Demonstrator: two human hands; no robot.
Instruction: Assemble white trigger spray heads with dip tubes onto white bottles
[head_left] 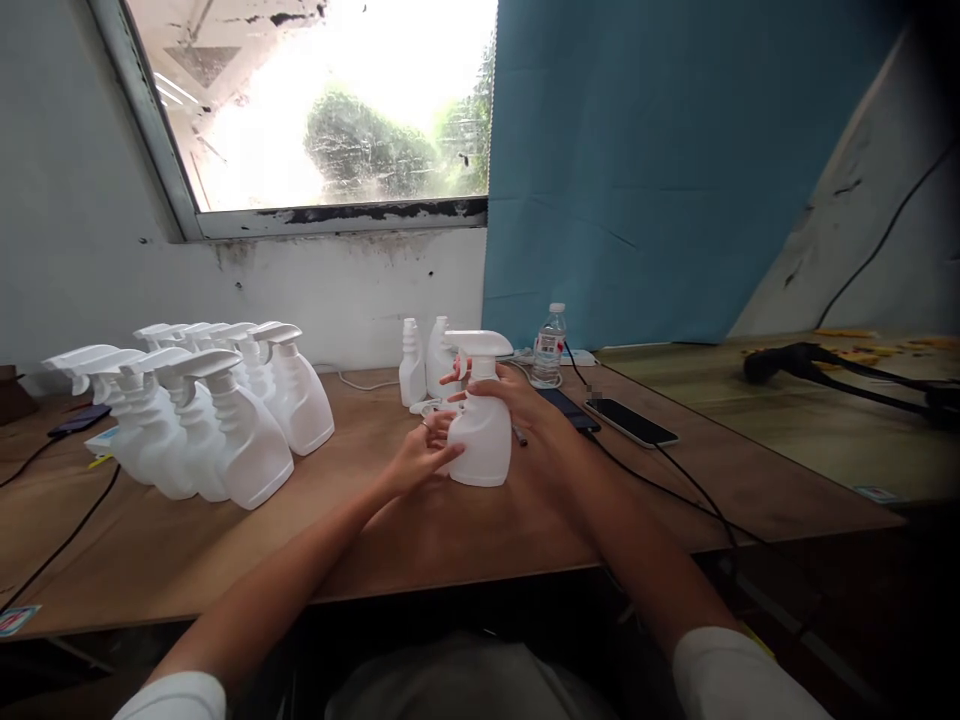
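Note:
A white spray bottle [481,445] with its trigger head on stands upright near the front of the brown table, between my hands. My right hand [517,395] is wrapped round its neck, just under the spray head. Low on the bottle's left side is my left hand [426,452], its fingers curled and its thumb against the body. A ring shows on one left finger. Behind the bottle stand two white bottles without spray heads [412,368]. The trigger and some fingertips are partly hidden.
Rows of white spray bottles with heads [251,455] stand on the left of the table [375,560]. A water bottle [550,345], a phone [631,421] and black cables lie to the right. A dark phone [81,420] sits at the far left.

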